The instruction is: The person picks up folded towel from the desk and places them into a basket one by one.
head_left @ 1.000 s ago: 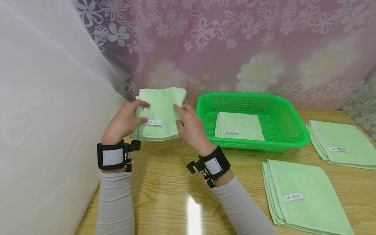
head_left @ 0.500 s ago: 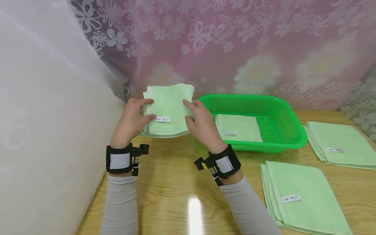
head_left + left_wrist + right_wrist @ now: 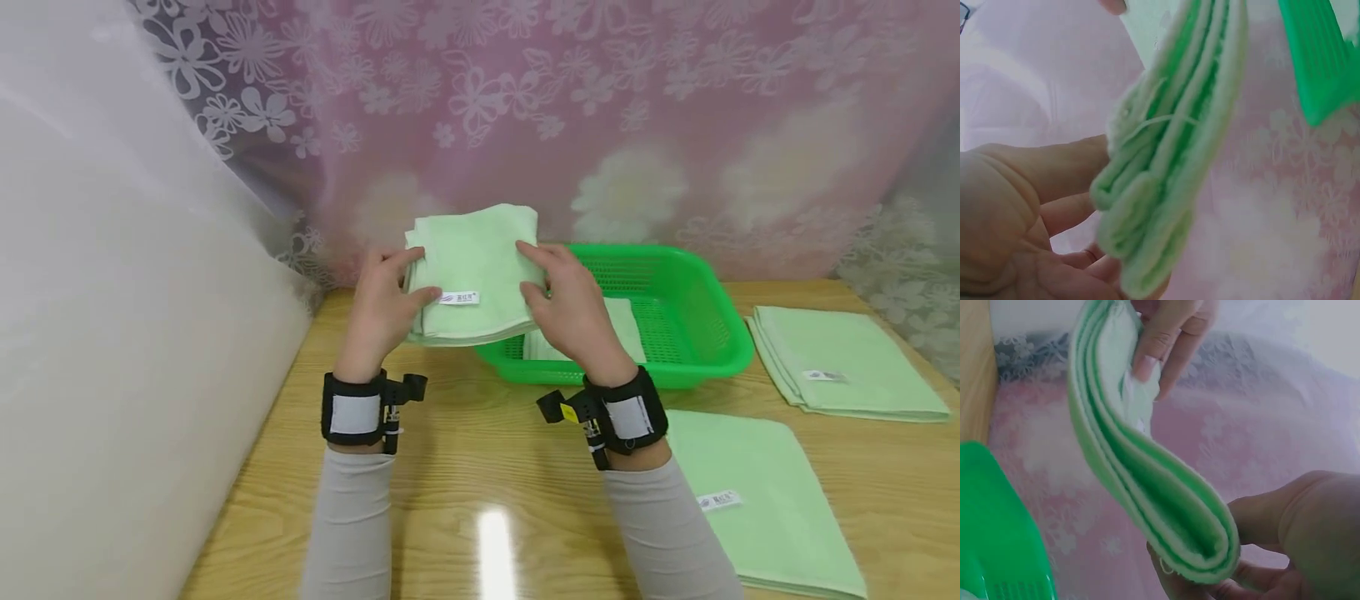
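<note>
A folded pale green towel [image 3: 480, 262] with a white label is held up between both hands, its lower right part overlapping the basket's left end in the head view. My left hand [image 3: 384, 304] grips its left edge, thumb on the front beside the label. On the right edge, my right hand [image 3: 573, 304] pinches it with thumb and index finger in front. The left wrist view shows the towel's stacked folds [image 3: 1147, 206] between thumb and fingers; in the right wrist view its layers [image 3: 1166, 494] bend in a curve. Behind it, the green plastic basket [image 3: 731, 346] holds another folded towel [image 3: 626, 329], partly hidden.
Two more folded green towels lie on the wooden table [image 3: 465, 467]: one at the far right [image 3: 862, 358], one nearer the front [image 3: 772, 500], partly covered by the right forearm. A white sheet [image 3: 135, 333] hangs along the left and a pink floral curtain [image 3: 450, 100] behind.
Both hands have carried the towel rightward and a little up, from beside the basket to in front of its left end. The grip looks the same, and the view has shifted slightly.
</note>
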Demonstrator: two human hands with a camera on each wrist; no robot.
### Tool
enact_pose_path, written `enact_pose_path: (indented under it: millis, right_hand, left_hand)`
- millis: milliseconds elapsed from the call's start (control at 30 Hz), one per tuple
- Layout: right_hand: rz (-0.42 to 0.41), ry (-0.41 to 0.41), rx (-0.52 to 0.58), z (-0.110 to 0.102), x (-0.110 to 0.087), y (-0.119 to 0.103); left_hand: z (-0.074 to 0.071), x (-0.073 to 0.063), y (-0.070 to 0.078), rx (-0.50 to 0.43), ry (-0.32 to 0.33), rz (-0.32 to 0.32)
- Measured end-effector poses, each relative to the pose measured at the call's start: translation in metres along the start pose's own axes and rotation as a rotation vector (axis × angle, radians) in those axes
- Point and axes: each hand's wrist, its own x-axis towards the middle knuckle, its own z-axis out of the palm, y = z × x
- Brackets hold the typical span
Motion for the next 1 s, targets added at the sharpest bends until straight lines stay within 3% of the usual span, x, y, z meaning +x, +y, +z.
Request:
enact_pose_path:
  millis: [167, 367, 633, 800, 1000]
  right_hand:
    - [0.031, 0.050, 0.031, -0.025, -0.006, 0.016]
    - [0.020, 0.088, -0.025, -0.052, -0.019, 0.037]
    - [0.018, 0.040, -0.117, -0.093, -0.041, 0.070]
    - [0.025, 0.053, -0.136, -0.113, -0.048, 0.080]
    - [0.009, 0.077, -0.142, -0.121, -0.045, 0.091]
  left_hand:
    - [0.028, 0.002, 0.019, -0.085, 0.001, 0.024]
    - [0.059, 0.004, 0.044, -0.134, -0.028, 0.052]
    - [0.097, 0.004, 0.070, -0.137, -0.122, 0.091]
    - [0.113, 0.005, 0.083, -0.148, -0.131, 0.123]
    - [0.127, 0.008, 0.093, -0.147, -0.129, 0.134]
